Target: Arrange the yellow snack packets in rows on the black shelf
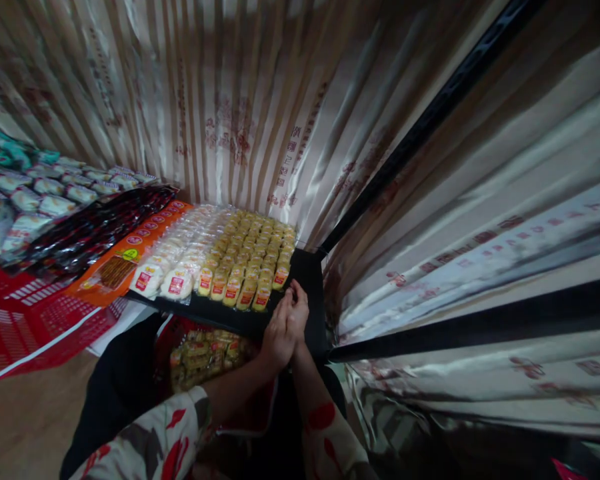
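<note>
My left hand [277, 330] and my right hand [297, 319] are pressed together over the black shelf [310, 277], near its right end. Their fingers are close together, and whatever may be between the palms is hidden. Just beyond and left of them stand tight rows of yellow wrapped snack packets [247, 267] with red and orange labels. White round wrapped packets [175, 270] with pink labels adjoin these rows on the left. Below the shelf, between my legs, a red basket [270, 407] holds more yellow packets [205, 357], partly covered by my left forearm.
Further left lie an orange snack bag [130, 247], dark shiny packs [105, 230] and white packets [45, 190]. A red plastic basket [45, 327] stands at the left. Pleated printed curtains [230, 100] rise behind the shelf, with a black pole [410, 153] slanting before them.
</note>
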A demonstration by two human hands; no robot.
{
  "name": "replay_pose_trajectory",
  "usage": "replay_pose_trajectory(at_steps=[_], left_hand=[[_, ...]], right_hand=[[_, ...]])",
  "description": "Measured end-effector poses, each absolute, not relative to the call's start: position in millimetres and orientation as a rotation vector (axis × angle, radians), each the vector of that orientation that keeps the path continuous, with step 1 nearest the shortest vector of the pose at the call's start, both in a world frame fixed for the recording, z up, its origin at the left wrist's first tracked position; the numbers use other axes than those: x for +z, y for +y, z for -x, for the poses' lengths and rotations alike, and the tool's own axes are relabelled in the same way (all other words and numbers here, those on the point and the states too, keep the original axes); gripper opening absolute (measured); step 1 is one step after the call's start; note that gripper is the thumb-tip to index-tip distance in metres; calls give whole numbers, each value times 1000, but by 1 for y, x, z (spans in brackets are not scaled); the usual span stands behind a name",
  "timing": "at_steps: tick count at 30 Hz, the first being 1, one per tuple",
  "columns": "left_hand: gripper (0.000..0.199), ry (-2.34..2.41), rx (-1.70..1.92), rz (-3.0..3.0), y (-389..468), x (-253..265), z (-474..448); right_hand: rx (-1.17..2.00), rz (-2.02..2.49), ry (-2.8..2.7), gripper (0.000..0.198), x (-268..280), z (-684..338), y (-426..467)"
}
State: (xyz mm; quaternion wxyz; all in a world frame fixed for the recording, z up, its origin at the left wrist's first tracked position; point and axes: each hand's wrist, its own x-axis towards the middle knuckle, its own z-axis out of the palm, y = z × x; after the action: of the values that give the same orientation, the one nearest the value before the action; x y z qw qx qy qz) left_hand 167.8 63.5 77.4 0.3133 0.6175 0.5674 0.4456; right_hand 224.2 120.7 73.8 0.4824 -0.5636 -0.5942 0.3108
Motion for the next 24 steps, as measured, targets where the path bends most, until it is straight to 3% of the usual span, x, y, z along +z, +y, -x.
replay_pose_trajectory(at_steps=[6,13,19,24], left_hand=[[49,1436,1124,-1620,5,76,-146],[52,1356,837,-1860,-56,22,-87],[33,1643,522,-1645,-55,-14,-59],[31,1755,332,-1576,-42,-29,-46]], right_hand=[[802,1410,-1353,43,48,-213,68],[931,1349,-1662,36,12,-199,-3],[1201,1544,-1817,40,-29,-170,-5],[1259,1627,-2025,33,-52,-153,-2]])
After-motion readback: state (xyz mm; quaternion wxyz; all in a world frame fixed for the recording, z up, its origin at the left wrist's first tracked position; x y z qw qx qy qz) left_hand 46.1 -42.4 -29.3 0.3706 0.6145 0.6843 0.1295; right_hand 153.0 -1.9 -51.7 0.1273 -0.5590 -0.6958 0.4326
